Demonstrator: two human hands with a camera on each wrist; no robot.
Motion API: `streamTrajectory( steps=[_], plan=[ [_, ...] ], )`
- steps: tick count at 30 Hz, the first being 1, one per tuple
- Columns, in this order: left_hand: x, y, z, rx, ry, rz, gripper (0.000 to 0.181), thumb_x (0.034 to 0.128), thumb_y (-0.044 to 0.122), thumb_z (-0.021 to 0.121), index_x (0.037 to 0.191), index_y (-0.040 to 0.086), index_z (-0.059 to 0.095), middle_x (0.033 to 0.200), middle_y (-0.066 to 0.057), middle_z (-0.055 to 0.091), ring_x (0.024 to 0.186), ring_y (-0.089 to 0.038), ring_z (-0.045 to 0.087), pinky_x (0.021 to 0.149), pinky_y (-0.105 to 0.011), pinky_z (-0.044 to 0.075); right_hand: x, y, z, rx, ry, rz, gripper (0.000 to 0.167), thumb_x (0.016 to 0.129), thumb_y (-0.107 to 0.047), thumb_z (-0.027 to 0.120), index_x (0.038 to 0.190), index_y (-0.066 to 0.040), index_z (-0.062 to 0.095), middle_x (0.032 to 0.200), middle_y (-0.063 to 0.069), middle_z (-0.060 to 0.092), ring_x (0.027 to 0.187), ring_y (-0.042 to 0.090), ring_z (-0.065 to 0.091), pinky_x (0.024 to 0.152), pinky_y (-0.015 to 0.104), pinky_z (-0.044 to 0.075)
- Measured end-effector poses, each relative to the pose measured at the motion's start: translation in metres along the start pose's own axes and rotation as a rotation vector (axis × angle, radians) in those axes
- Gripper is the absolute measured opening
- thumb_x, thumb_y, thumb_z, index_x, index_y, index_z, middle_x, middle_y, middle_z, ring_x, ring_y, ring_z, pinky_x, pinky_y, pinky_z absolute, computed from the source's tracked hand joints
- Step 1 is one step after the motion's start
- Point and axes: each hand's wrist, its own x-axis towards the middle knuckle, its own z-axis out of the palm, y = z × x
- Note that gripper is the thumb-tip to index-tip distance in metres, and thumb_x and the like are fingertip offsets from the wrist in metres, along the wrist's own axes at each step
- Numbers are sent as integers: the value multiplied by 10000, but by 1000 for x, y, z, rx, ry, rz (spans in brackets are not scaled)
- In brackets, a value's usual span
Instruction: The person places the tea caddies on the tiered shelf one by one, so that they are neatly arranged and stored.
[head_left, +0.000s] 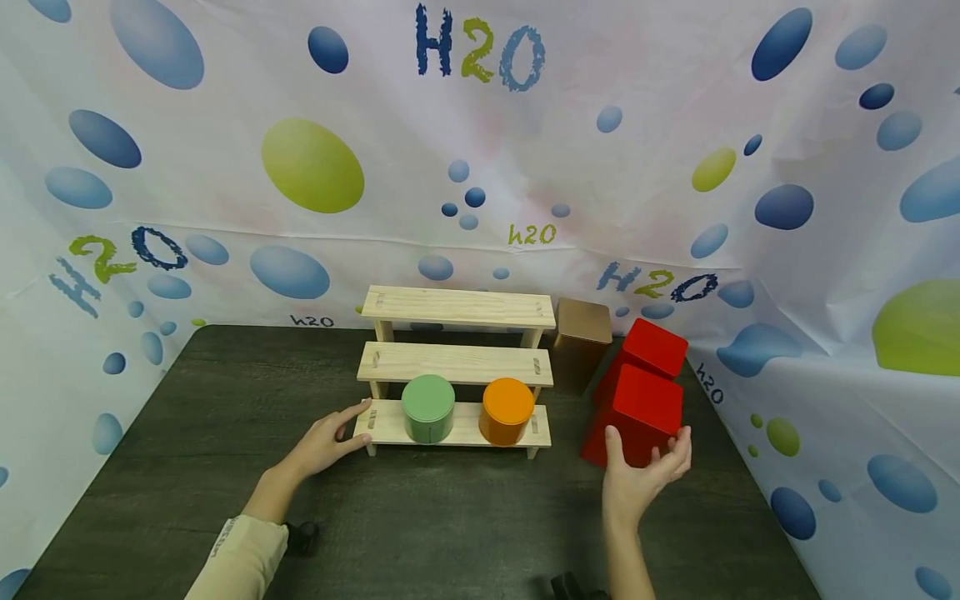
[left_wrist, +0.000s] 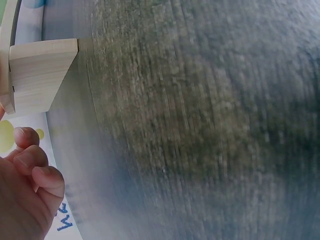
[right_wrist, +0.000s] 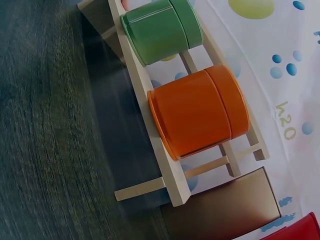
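Note:
A stepped wooden shelf (head_left: 457,360) with three tiers stands at the back of the dark table. On its lowest tier sit a green canister (head_left: 428,408) and an orange canister (head_left: 507,412), both lidded and upright. My left hand (head_left: 318,446) pinches the left end of that tier between thumb and index finger; in the left wrist view its other fingers (left_wrist: 32,162) are loosely bent below the wood. At the right, my right hand (head_left: 641,483) has thumb and fingers spread before the front red box (head_left: 648,408). Contact with the box cannot be made out.
Behind the front box stands another red box (head_left: 655,347). A brown box (head_left: 581,342) is between the shelf and the red boxes. A white printed sheet (head_left: 645,208) hangs behind and beside the dark table (head_left: 450,525).

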Motion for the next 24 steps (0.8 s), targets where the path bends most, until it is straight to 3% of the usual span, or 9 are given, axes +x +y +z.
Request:
streamTrajectory(
  steps=[6, 13, 24],
  plan=[
    [0, 1, -1, -1, -2, -2, 627, 834, 298, 661, 1365, 59, 429, 648, 13, 324, 571, -119, 275, 540, -259, 258, 5, 8, 7, -76, 81, 94, 979, 770, -166, 727, 1458, -43, 41, 1455, 134, 15, 1330, 273, 2, 1077, 497, 28],
    [1, 0, -1, 3, -9, 1, 628, 838, 310, 655, 1367, 61, 426, 644, 13, 329, 567, -117, 276, 538, -258, 258, 10, 17, 15, -98, 111, 228, 1111, 736, -258, 766, 1460, -61, -53, 1458, 130, -19, 1328, 299, -26, 1071, 511, 28],
    [0, 1, -1, 2, -3, 0, 620, 837, 292, 658, 1362, 54, 431, 646, 10, 327, 569, -116, 275, 537, -256, 257, 17, 26, 24, -77, 176, 199, 985, 696, -154, 793, 1415, -67, 125, 1422, 89, 92, 1293, 233, 117, 1075, 446, 132]
  ],
)
